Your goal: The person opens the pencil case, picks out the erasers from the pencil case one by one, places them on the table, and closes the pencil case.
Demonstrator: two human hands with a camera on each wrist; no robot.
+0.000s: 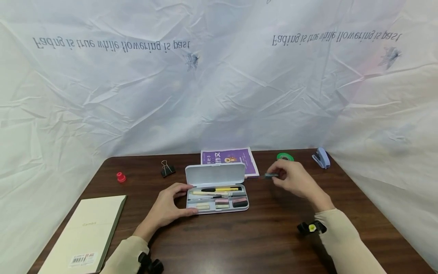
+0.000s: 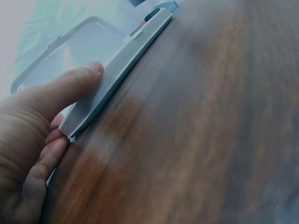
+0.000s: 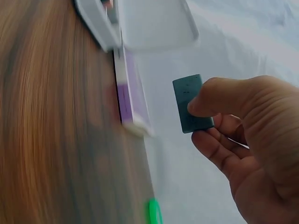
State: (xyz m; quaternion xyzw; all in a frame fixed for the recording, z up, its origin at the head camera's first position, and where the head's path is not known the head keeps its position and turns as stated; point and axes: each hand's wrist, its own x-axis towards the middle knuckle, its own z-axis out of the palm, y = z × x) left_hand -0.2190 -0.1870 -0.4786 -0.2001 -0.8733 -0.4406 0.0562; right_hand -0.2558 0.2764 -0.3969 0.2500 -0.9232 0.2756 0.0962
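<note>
An open grey pencil case [image 1: 217, 205] lies in the middle of the brown table [image 1: 260, 232], its lid [image 1: 215, 174] raised; inside are pens and several erasers. My left hand [image 1: 171, 203] holds the case's left end, thumb along its front wall [image 2: 100, 93], fingers curled behind it. My right hand [image 1: 291, 177] is raised to the right of the case and pinches a small dark flat rectangular piece [image 3: 189, 102] between thumb and fingers, also visible as the dark piece [image 1: 271, 175] in the head view.
A purple booklet [image 1: 234, 158] lies behind the case. A green tape roll [image 1: 285, 156] and a blue stapler [image 1: 321, 158] sit at the back right. A black binder clip [image 1: 167, 168] and a red cap [image 1: 121, 177] are at the back left, a cream notebook [image 1: 85, 236] at the front left.
</note>
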